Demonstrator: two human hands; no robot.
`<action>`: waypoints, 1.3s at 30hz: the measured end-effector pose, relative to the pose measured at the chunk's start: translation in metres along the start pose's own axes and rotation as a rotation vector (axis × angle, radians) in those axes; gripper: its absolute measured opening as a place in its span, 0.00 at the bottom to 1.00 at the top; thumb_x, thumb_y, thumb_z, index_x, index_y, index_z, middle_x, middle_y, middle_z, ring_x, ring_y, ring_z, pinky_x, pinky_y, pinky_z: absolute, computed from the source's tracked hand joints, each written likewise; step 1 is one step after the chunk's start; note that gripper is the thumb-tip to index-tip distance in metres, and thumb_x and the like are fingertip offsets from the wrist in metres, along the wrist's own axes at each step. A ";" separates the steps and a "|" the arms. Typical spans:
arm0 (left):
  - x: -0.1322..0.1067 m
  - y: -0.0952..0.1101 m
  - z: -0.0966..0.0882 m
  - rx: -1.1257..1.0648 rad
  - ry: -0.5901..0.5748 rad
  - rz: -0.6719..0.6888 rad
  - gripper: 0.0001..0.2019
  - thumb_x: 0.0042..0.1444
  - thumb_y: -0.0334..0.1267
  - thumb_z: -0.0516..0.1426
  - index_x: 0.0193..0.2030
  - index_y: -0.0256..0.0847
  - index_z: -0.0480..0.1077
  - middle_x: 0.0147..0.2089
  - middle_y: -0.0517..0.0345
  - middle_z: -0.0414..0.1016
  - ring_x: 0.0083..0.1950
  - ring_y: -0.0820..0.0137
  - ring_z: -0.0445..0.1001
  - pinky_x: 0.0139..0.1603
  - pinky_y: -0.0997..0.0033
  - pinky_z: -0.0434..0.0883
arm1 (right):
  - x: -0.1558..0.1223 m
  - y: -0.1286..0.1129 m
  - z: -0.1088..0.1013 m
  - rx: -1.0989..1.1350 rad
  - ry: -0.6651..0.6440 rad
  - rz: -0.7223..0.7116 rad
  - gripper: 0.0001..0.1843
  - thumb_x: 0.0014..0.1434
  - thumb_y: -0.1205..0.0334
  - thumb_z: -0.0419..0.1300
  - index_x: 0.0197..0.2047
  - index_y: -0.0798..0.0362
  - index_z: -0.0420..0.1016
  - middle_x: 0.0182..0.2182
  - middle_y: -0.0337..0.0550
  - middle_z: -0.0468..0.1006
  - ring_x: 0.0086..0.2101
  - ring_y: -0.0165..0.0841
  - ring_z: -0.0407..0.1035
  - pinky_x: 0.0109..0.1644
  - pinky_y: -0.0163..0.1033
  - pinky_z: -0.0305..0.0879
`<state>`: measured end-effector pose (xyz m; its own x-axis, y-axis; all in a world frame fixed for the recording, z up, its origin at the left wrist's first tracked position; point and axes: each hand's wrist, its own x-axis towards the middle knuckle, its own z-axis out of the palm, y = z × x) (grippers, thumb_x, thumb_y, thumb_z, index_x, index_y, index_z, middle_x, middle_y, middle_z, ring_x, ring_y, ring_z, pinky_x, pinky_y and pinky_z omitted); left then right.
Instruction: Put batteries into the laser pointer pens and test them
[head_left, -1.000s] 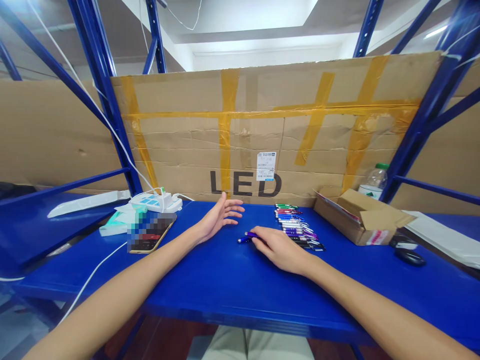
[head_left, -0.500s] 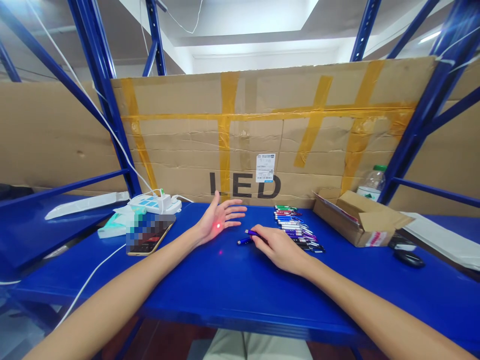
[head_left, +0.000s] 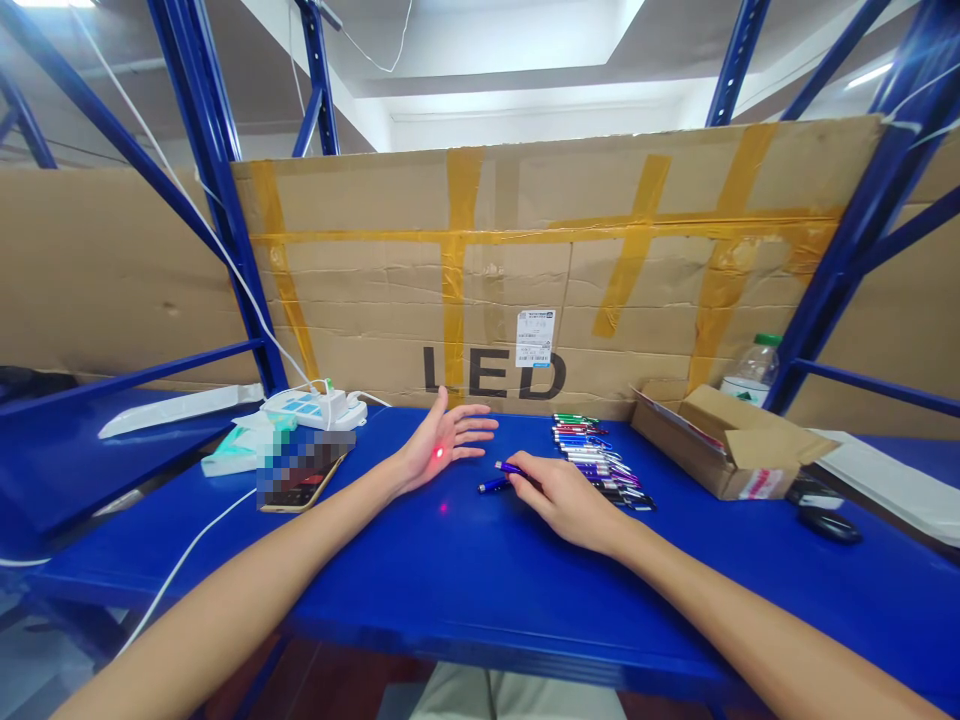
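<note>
My right hand (head_left: 564, 495) rests on the blue table (head_left: 480, 580) with its fingers closed round a small blue laser pointer (head_left: 498, 476), whose tip points left. My left hand (head_left: 442, 443) is held open just above the table, palm turned toward the pointer, fingers spread. A red light dot sits on that palm, and a fainter red glow shows on the table below it. To the right of my right hand lies a row of several coloured pointers (head_left: 596, 460).
An open cardboard box (head_left: 731, 445) and a plastic bottle (head_left: 750, 370) stand at the right. A computer mouse (head_left: 829, 522) lies further right. At the left are a phone (head_left: 300, 475), a white power strip (head_left: 315, 408) and cables. A taped cardboard wall marked LED (head_left: 525, 290) closes the back.
A red light dot has appeared on my left palm, which has turned a little more toward the pointer. My right hand has stayed on the pointer.
</note>
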<state>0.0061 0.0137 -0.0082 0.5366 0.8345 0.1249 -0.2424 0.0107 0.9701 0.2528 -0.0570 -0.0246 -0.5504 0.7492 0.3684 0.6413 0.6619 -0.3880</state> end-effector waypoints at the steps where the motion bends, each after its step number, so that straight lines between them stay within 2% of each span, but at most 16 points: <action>1: 0.000 0.000 0.000 0.001 0.002 -0.001 0.45 0.68 0.77 0.41 0.66 0.39 0.73 0.69 0.36 0.75 0.70 0.47 0.72 0.64 0.51 0.72 | 0.000 0.001 0.000 -0.006 -0.007 -0.001 0.14 0.80 0.55 0.48 0.48 0.49 0.73 0.42 0.46 0.83 0.41 0.41 0.77 0.45 0.42 0.64; 8: -0.001 0.001 0.001 0.037 0.010 -0.006 0.45 0.68 0.77 0.40 0.66 0.40 0.73 0.69 0.37 0.75 0.71 0.47 0.70 0.65 0.52 0.71 | 0.001 0.001 0.000 -0.001 0.000 0.049 0.13 0.79 0.54 0.49 0.46 0.48 0.70 0.41 0.45 0.83 0.39 0.40 0.77 0.44 0.41 0.63; 20: -0.001 0.000 0.001 0.046 0.017 -0.015 0.45 0.67 0.77 0.41 0.66 0.39 0.72 0.69 0.36 0.74 0.71 0.46 0.70 0.66 0.50 0.70 | 0.001 -0.004 -0.005 0.021 -0.084 0.034 0.13 0.78 0.56 0.49 0.44 0.49 0.71 0.39 0.44 0.81 0.38 0.38 0.74 0.44 0.41 0.62; 29: -0.001 0.001 0.002 0.052 0.017 -0.008 0.45 0.67 0.78 0.41 0.65 0.40 0.73 0.69 0.37 0.75 0.70 0.48 0.71 0.63 0.53 0.71 | 0.001 -0.003 -0.005 0.007 -0.065 0.044 0.12 0.79 0.57 0.50 0.46 0.49 0.72 0.40 0.45 0.82 0.39 0.39 0.75 0.45 0.42 0.64; 35: -0.001 0.001 0.000 0.085 0.049 -0.009 0.45 0.67 0.78 0.41 0.64 0.40 0.73 0.68 0.37 0.75 0.69 0.47 0.72 0.63 0.52 0.71 | -0.001 0.000 -0.012 -0.019 -0.156 -0.067 0.13 0.78 0.58 0.53 0.53 0.50 0.78 0.47 0.47 0.77 0.46 0.40 0.74 0.54 0.45 0.68; 39: 0.000 0.000 0.000 0.119 0.058 -0.022 0.45 0.68 0.77 0.41 0.65 0.40 0.73 0.68 0.37 0.76 0.69 0.48 0.72 0.62 0.52 0.71 | -0.004 0.001 -0.018 -0.025 -0.215 -0.090 0.13 0.78 0.58 0.55 0.57 0.49 0.79 0.48 0.47 0.75 0.46 0.40 0.74 0.55 0.45 0.70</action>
<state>0.0058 0.0135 -0.0083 0.4920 0.8655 0.0942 -0.1318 -0.0329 0.9907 0.2654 -0.0594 -0.0111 -0.7051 0.6769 0.2113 0.5964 0.7273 -0.3398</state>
